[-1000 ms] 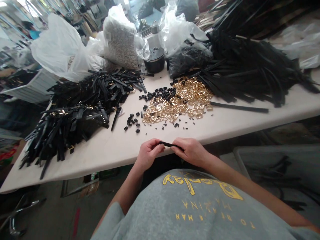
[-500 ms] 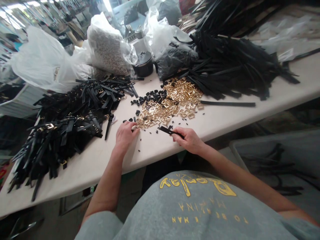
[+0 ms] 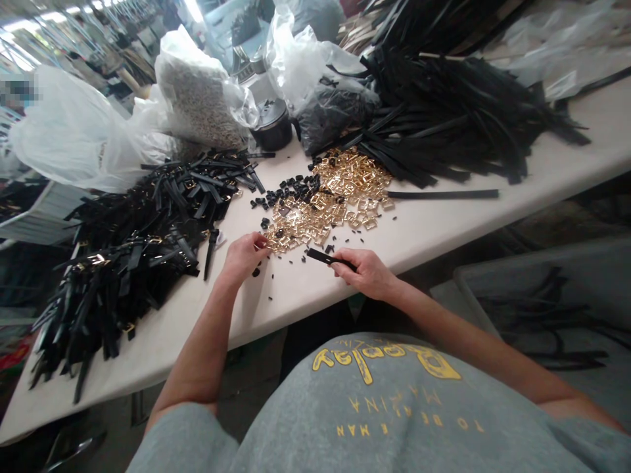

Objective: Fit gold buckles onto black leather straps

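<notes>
My right hand (image 3: 366, 270) is closed around a short black strap (image 3: 323, 257), whose slotted end sticks out to the left above the table. At the left edge of a heap of gold buckles (image 3: 308, 222), my left hand (image 3: 245, 257) has thumb and fingertips bent together in a pinch. Gold shows right at those fingertips, but whether a buckle is between them is unclear. Small black loops (image 3: 294, 189) lie along the heap's far left side. One dark loop (image 3: 256, 272) rests just beneath my left hand. Tiny black bits (image 3: 290, 259) are scattered between my hands.
Finished black straps with buckles (image 3: 142, 243) form a large pile at left. Long black strips (image 3: 458, 118) are heaped at back right, with a single strip (image 3: 444, 194) before them. Plastic bags (image 3: 197, 92) and a black pot (image 3: 272, 125) stand behind. A grey bin (image 3: 493, 289) sits below right.
My left hand has shifted slightly left, its fingers now curled into a pinch at the buckle heap. A dark loop now shows under it. My right hand still holds the strap. The view has tilted slightly.
</notes>
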A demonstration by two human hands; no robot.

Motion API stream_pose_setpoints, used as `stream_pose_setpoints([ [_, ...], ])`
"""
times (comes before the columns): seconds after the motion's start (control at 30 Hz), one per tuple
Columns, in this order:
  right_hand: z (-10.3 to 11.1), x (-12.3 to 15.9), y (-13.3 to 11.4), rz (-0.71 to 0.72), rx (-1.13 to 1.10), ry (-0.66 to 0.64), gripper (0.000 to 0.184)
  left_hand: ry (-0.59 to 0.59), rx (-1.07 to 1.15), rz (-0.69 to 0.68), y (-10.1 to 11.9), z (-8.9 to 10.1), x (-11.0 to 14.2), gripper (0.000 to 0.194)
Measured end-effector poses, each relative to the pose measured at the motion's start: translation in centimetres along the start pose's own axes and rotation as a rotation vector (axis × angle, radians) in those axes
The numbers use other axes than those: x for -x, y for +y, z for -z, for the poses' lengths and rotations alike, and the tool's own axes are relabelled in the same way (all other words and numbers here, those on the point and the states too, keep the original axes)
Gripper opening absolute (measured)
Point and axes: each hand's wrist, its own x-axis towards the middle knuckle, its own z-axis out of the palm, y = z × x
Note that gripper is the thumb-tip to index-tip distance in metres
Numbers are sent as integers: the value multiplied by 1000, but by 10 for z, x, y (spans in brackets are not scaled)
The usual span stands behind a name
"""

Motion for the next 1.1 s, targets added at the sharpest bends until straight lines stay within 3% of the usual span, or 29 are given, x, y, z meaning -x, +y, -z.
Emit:
stream_pose_setpoints([
  [0.23, 0, 0, -1, 1, -35, 0, 19, 30, 77, 48, 2, -5, 2, 15],
  [0.37, 1, 0, -2, -39, -89, -13, 20, 68, 245, 51, 1, -8, 9, 19],
  [0.5, 2, -2, -2, -105, -164, -37, 22, 63, 437, 50, 7, 1, 15, 28],
  [0.63, 1, -3, -2, -123, -199, -17, 18, 108, 599, 8, 23, 14, 22, 32],
  [0.8, -4, -8, -4, -89, -259, 16, 14, 55, 880, -35, 57, 24, 41, 33],
  [1.0, -8, -15, -16, -49, -434, 19, 16, 10, 1016, -82, 91, 25, 64, 27],
  [1.1, -6, -7, -24, -69, -600, 32, 26, 67, 1076, -87, 96, 21, 67, 27],
])
